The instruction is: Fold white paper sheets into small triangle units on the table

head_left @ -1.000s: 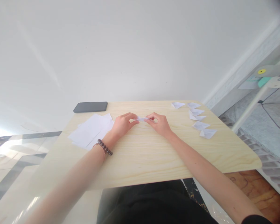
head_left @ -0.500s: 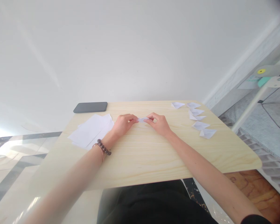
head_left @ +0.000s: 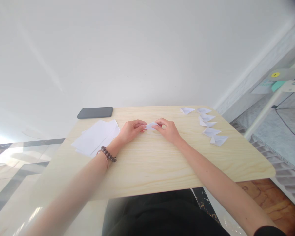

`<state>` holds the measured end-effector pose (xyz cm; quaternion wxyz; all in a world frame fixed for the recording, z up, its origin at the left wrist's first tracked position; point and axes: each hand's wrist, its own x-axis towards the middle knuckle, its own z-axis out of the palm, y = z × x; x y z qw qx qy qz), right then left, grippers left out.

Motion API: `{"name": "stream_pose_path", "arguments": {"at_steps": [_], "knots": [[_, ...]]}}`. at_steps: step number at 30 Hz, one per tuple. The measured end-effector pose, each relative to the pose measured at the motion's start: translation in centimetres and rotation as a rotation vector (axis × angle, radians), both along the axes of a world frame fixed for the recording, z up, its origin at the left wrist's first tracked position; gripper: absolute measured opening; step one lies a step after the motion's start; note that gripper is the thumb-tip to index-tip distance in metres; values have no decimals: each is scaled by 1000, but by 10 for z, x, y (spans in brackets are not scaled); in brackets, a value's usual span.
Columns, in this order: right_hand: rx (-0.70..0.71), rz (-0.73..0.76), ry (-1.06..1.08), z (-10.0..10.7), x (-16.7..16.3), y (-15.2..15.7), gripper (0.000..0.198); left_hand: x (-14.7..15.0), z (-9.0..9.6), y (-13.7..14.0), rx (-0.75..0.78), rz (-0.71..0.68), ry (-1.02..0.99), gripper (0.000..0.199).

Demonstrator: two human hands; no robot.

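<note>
Between my hands, over the middle of the table, is a small piece of folded white paper [head_left: 151, 125]. My left hand [head_left: 132, 130] pinches its left end with thumb and fingers. At the opposite end my right hand [head_left: 168, 130] is closed on it in the same way, thumb beneath and index finger bent above. The ends of the paper are hidden by my fingertips. Left of my left hand lies a loose pile of white paper sheets [head_left: 93, 137]. Several folded paper boats [head_left: 211, 132] stand to the right of my right hand.
A dark smartphone [head_left: 95, 112] lies at the table's back left corner. The light wooden table [head_left: 152, 167] meets a white wall [head_left: 142, 59] at the back. On the right, beyond the table edge, stands a pale metal frame [head_left: 263, 113].
The folded paper has tilted and shows more of its face. My left fingers have shifted slightly to the right along it; my right hand has barely moved.
</note>
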<state>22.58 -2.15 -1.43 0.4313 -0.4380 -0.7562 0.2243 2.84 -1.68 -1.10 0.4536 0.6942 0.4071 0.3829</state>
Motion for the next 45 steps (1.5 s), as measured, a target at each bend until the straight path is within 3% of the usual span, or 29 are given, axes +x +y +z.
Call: {"name": "stream_pose_path", "arguments": {"at_steps": [3, 13, 21, 25, 37, 45], "knots": [[8, 17, -14, 1, 0, -1, 17, -1, 1, -1, -21, -8, 40, 33], [-88, -16, 69, -2, -2, 0, 22, -2, 3, -1, 110, 192, 204, 34], [-90, -54, 83, -2, 0, 1, 20, -3, 4, -1, -35, 57, 24, 41], [-50, -31, 46, 0, -1, 0, 20, -6, 4, 1, -73, 38, 53, 40], [-18, -23, -31, 0, -1, -2, 21, -5, 1, -2, -46, 16, 137, 34], [-89, -9, 25, 0, -3, -2, 22, -4, 0, 5, 63, 35, 232, 27]]}}
